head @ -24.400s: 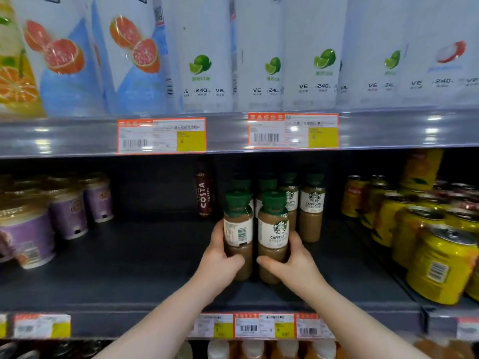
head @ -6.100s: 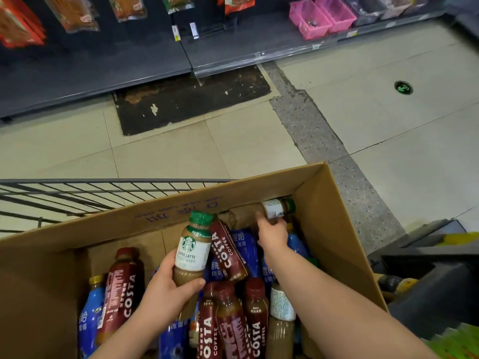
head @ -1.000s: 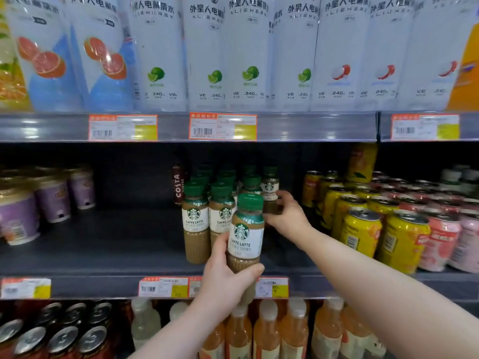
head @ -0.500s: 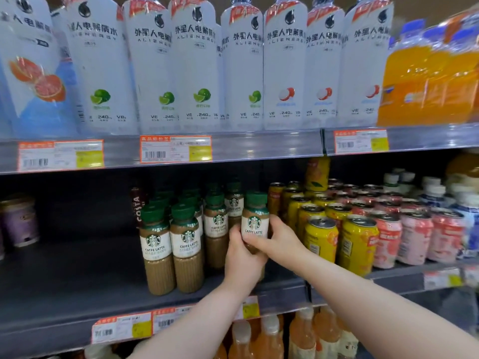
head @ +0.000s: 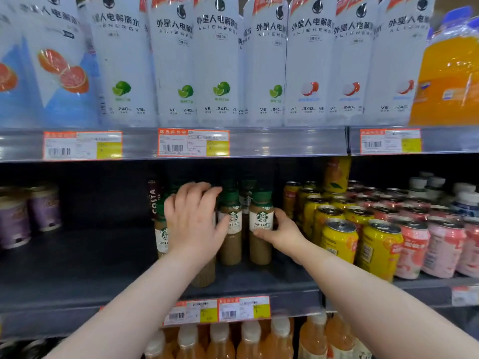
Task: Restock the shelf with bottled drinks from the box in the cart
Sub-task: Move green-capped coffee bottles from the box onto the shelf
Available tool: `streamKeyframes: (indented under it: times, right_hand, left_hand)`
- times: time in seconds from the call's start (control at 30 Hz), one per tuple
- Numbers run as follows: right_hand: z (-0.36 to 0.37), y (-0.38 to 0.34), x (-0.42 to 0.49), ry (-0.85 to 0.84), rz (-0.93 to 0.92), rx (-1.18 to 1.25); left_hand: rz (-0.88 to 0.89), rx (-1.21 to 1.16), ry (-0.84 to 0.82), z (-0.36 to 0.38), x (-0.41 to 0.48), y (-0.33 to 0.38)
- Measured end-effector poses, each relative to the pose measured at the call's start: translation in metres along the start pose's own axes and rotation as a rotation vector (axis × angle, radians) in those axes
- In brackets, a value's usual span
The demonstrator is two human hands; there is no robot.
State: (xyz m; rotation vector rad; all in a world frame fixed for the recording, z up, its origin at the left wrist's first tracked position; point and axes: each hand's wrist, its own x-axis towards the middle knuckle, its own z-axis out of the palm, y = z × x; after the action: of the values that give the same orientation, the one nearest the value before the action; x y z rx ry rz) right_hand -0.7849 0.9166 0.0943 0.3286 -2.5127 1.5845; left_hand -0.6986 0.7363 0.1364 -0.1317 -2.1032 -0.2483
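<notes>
Several green-capped caffe latte bottles [head: 231, 229] stand in rows on the dark middle shelf [head: 77, 268]. My right hand [head: 283, 233] wraps the rightmost front latte bottle [head: 261, 218], thumb across its label, fingers behind it. My left hand [head: 193, 221] lies with spread fingers against the bottles on the left of the group and hides most of a front bottle, whose lower part [head: 204, 274] shows under my wrist. A dark Costa bottle [head: 153, 200] stands at the back left. The box and cart are out of view.
Yellow cans [head: 339, 239] and pink cans [head: 412, 250] crowd the shelf right of the lattes. Purple cups [head: 15, 221] sit far left, with bare shelf between. Tall white bottles [head: 220, 60] fill the shelf above; orange bottles [head: 220, 343] stand below.
My left hand has let go of the bottle it carried and moved left, fingers spread over the front bottles. My right hand stays on the rightmost bottle, now standing on the shelf.
</notes>
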Motion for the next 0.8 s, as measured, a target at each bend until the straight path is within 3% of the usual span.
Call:
streamKeyframes:
  times: [0.13, 0.63, 0.73, 0.8]
  right_hand:
    - [0.008, 0.0, 0.006, 0.008, 0.009, -0.023]
    - [0.01, -0.005, 0.003, -0.016, 0.017, -0.093]
    - [0.006, -0.01, -0.003, 0.059, -0.016, -0.195]
    - [0.002, -0.017, -0.011, 0.121, -0.134, -0.332]
  left_hand:
    - [-0.074, 0.181, -0.269, 0.001, 0.002, -0.02]
    - [-0.014, 0.224, -0.229, 0.006, -0.002, -0.026]
    - [-0.001, 0.246, -0.257, 0.005, -0.002, -0.028]
    - [0.014, 0.283, -0.276, 0.003, -0.003, -0.028]
